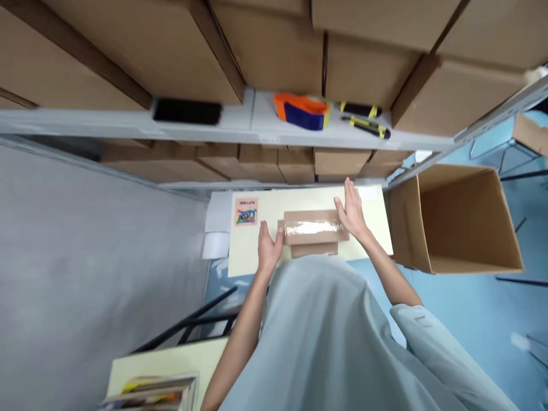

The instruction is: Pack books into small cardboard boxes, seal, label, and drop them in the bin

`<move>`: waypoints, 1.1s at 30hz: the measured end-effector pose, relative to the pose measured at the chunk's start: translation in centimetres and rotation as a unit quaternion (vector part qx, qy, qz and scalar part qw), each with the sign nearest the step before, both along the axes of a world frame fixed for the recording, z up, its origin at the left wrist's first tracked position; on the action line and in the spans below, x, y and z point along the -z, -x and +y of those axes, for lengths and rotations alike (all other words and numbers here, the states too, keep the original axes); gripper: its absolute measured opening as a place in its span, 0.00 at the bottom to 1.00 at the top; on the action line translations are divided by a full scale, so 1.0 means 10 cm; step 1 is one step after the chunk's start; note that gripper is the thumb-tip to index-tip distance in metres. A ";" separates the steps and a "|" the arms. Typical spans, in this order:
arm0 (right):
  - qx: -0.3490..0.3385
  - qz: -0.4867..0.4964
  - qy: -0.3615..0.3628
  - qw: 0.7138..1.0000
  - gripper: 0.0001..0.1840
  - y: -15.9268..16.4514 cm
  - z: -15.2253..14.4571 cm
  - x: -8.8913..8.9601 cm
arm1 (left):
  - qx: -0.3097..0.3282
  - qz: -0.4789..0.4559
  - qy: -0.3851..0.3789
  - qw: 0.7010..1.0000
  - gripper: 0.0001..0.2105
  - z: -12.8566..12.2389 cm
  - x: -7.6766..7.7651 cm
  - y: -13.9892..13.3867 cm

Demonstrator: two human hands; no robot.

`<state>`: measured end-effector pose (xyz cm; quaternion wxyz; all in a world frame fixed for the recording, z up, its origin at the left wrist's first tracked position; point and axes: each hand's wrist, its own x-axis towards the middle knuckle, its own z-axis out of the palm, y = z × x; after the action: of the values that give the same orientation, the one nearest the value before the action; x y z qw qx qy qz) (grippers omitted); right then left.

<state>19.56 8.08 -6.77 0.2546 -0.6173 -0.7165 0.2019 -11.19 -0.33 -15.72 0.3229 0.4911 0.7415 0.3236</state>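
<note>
Box: brown cardboard, oblong, flat-topped. Lies lengthwise, nine to three o'clock, on a cream table, off toward four o'clock from the centre of view. Bears a broad band of clear tape along the top, glinting white. Shows a cardboard strip jutting at six o'clock. Left hand: at eight o'clock, grip wide, thumb by the box end. Right hand: at two o'clock, equally wide, thumb by the corner; cannot tell whether pressing. Large carton: at three o'clock, beside the table.
</note>
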 end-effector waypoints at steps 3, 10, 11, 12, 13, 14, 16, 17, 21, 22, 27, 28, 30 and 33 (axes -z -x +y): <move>0.036 0.065 0.092 0.993 0.46 0.04 -0.55 0.56 | -0.005 -0.019 0.040 0.999 0.43 -0.15 0.11 -0.03; 0.117 0.197 0.207 0.951 0.66 0.18 -0.67 1.13 | 0.058 -0.135 0.092 0.985 0.34 0.16 0.23 -0.34; 0.122 0.211 0.211 0.946 0.67 0.17 -0.66 1.17 | 0.062 -0.152 0.103 0.981 0.31 0.19 0.26 -0.36; 0.124 0.225 0.216 0.942 0.66 0.16 -0.66 1.20 | 0.064 -0.164 0.115 0.978 0.29 0.20 0.30 -0.36; 0.123 0.238 0.222 0.937 0.64 0.13 -0.66 1.24 | 0.064 -0.170 0.125 0.975 0.28 0.21 0.34 -0.36; 0.121 0.249 0.231 0.933 0.62 0.11 -0.66 1.27 | 0.064 -0.174 0.130 0.974 0.28 0.21 0.39 -0.35; 0.115 0.262 0.249 0.925 0.56 0.05 -0.68 1.33 | 0.067 -0.185 0.132 0.972 0.28 0.18 0.47 -0.32; 0.113 0.261 0.257 0.924 0.54 0.03 -0.69 1.36 | 0.069 -0.189 0.132 0.970 0.29 0.17 0.49 -0.31; 0.130 0.195 0.260 0.937 0.55 0.01 -0.70 1.34 | 0.053 -0.114 0.102 0.987 0.38 0.13 0.47 -0.38; 0.137 0.160 0.244 0.947 0.56 0.04 -0.70 1.31 | 0.049 -0.069 0.077 0.993 0.40 0.12 0.43 -0.43; 0.099 -0.033 0.121 0.987 0.54 0.36 -0.71 1.09 | 0.133 0.087 -0.037 0.987 0.45 0.08 0.19 -0.84; 0.081 -0.055 0.114 0.989 0.54 0.42 -0.71 1.05 | 0.146 0.097 -0.035 0.984 0.46 0.07 0.17 -0.90; 0.053 -0.076 0.117 0.989 0.55 0.49 -0.71 1.02 | 0.150 0.109 -0.017 0.983 0.50 0.07 0.17 -0.94; 0.051 -0.069 0.134 0.987 0.55 0.41 -0.73 1.07 | 0.114 0.115 0.013 0.987 0.54 0.08 0.26 -0.79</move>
<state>15.46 0.75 -17.44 0.1293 -0.6937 -0.6666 0.2400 -3.32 0.43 -18.28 0.2766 0.6020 0.7170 0.2169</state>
